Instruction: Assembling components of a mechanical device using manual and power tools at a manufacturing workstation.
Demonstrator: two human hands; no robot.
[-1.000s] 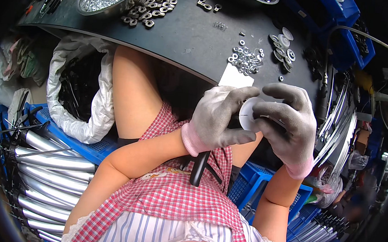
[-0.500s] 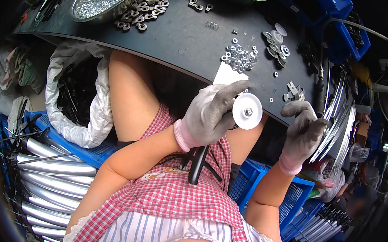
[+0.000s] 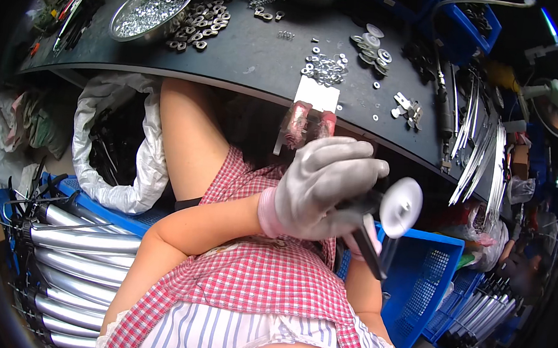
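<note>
My left hand (image 3: 333, 189), in a grey-and-white glove, is closed around a black-handled part (image 3: 367, 250) near the middle, in front of the table edge. At this part's right end is a white round disc (image 3: 401, 208) with a metal nut at its centre, smeared by motion. My right hand (image 3: 365, 237) is behind and below the part; little more than its pink cuff shows, its fingers hidden. Just beyond the left hand, red-wrapped prongs (image 3: 297, 125) stick out from the table edge beside a white plate (image 3: 317, 95).
On the dark table (image 3: 248, 62) lie loose washers and nuts (image 3: 325, 68), several white discs (image 3: 370, 50), small metal brackets (image 3: 407, 110) and a metal bowl (image 3: 151, 11) of fasteners. Blue crates (image 3: 417, 280) stand at right. Silver tubes (image 3: 86, 241) and a white sack (image 3: 141, 184) are at left.
My left hand has moved a little right and down, carrying the part and its disc. My right hand has come from the table's edge to behind the part. The red-wrapped prongs have come into sight.
</note>
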